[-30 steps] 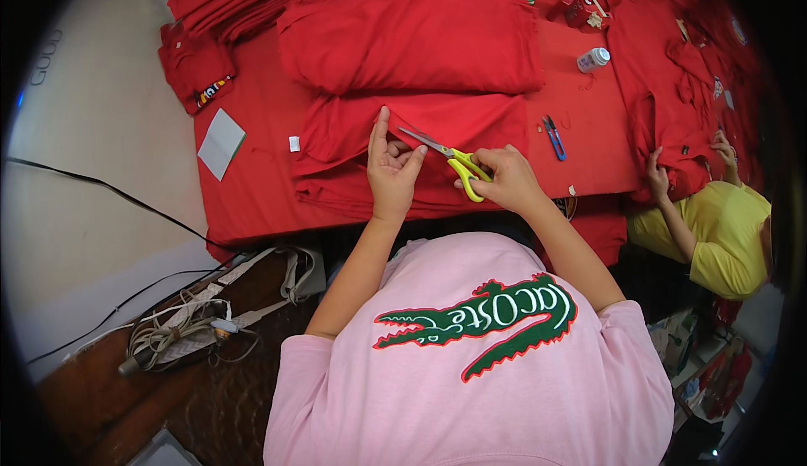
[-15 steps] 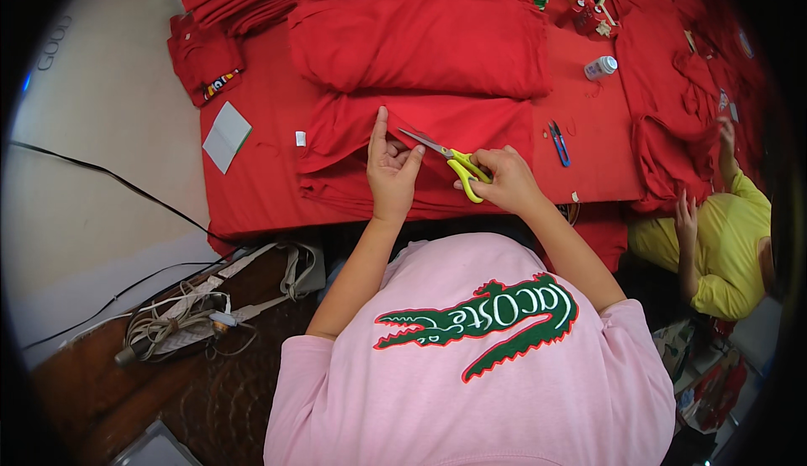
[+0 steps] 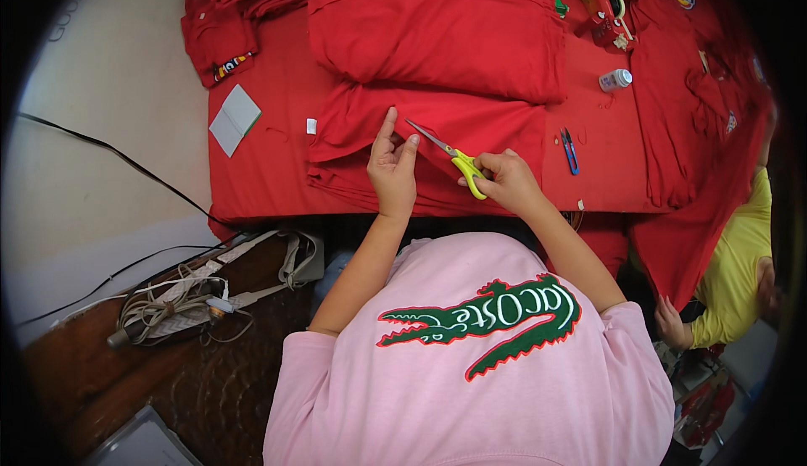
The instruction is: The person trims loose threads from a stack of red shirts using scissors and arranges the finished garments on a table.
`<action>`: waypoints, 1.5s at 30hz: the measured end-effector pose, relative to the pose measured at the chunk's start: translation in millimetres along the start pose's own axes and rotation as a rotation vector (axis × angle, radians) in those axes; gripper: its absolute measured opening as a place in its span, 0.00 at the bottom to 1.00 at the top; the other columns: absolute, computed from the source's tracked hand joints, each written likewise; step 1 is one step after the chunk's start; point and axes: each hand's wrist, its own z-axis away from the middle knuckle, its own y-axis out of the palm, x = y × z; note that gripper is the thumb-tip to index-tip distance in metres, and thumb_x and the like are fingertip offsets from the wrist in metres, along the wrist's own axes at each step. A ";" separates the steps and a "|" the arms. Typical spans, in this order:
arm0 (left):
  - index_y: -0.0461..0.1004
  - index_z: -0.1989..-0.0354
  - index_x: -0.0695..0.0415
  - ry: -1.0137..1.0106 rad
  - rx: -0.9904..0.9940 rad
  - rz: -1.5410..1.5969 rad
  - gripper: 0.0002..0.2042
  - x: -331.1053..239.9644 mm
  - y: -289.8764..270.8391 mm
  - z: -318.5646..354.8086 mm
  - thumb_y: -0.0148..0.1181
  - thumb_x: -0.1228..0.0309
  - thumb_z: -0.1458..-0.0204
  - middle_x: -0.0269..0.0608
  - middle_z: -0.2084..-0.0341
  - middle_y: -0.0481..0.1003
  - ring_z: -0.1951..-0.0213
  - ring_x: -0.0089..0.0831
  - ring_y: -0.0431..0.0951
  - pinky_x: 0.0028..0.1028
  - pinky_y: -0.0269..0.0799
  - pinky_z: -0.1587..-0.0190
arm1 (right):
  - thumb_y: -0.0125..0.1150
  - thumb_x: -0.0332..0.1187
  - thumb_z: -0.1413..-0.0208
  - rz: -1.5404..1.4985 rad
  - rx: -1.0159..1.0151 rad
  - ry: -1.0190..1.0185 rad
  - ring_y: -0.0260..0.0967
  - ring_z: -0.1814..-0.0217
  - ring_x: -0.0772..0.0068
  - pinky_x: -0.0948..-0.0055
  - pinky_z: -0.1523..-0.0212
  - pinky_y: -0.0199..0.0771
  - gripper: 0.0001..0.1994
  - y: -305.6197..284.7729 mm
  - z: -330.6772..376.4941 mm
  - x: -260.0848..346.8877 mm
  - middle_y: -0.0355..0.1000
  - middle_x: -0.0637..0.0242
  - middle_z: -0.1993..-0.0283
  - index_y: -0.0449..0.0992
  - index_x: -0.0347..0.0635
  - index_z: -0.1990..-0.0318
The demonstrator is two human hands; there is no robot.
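Observation:
My right hand (image 3: pixel 504 182) grips small scissors with yellow handles (image 3: pixel 454 157), their blades pointing up and left over a folded red garment (image 3: pixel 454 121). My left hand (image 3: pixel 392 163) rests on the same red cloth just left of the blade tips, fingers pinching a bit of fabric or thread; what it pinches is too small to tell. The garment lies on top of a flat stack of red cloth at the near edge of a red-covered table (image 3: pixel 261 172). My pink shirt with a green crocodile picture fills the lower middle of the view.
A bigger pile of folded red garments (image 3: pixel 437 29) lies behind. A blue thread snip (image 3: pixel 569 148), a small white bottle (image 3: pixel 615 79) and a tape dispenser (image 3: pixel 603 4) sit to the right. A grey card (image 3: pixel 234 119) lies left. A person in yellow (image 3: pixel 735 273) holds red cloth at right. Cords (image 3: pixel 176 306) lie on the floor.
My hands stay on the garment with the scissors. The person in yellow at right has lifted a red cloth so that it hangs down.

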 end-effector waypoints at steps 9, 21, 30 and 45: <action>0.52 0.21 0.57 0.014 0.037 0.112 0.39 -15.4 7.5 3.7 0.59 0.90 0.41 0.40 0.54 0.75 0.54 0.20 0.76 0.19 0.76 0.50 | 0.79 0.43 0.52 0.040 -0.008 -0.040 0.64 0.77 0.69 0.68 0.61 0.60 0.16 -2.1 -12.7 18.2 0.71 0.68 0.79 0.80 0.43 0.68; 0.39 0.19 0.53 -0.305 0.009 0.341 0.48 -38.1 23.6 37.3 0.62 0.87 0.44 0.44 0.36 0.64 0.53 0.22 0.76 0.23 0.76 0.48 | 0.78 0.34 0.56 0.127 -0.412 -0.114 0.71 0.55 0.50 0.53 0.50 0.65 0.24 53.4 -10.5 21.7 0.73 0.60 0.63 0.73 0.40 0.52; 0.49 0.22 0.44 -0.463 -0.161 0.576 0.33 29.7 -26.3 37.4 0.56 0.70 0.32 0.42 0.42 0.73 0.46 0.30 0.77 0.36 0.74 0.43 | 0.73 0.28 0.51 0.065 -0.284 0.162 0.74 0.61 0.43 0.51 0.60 0.71 0.14 51.9 -0.9 -27.7 0.76 0.52 0.65 0.74 0.39 0.60; 0.72 0.42 0.56 -0.101 -0.596 0.320 0.14 38.2 -124.6 3.1 0.60 0.77 0.36 0.35 0.51 0.74 0.51 0.24 0.76 0.30 0.75 0.44 | 0.67 0.42 0.40 -0.022 -0.596 0.366 0.81 0.63 0.50 0.55 0.63 0.76 0.19 9.3 38.4 -59.9 0.81 0.53 0.64 0.78 0.38 0.47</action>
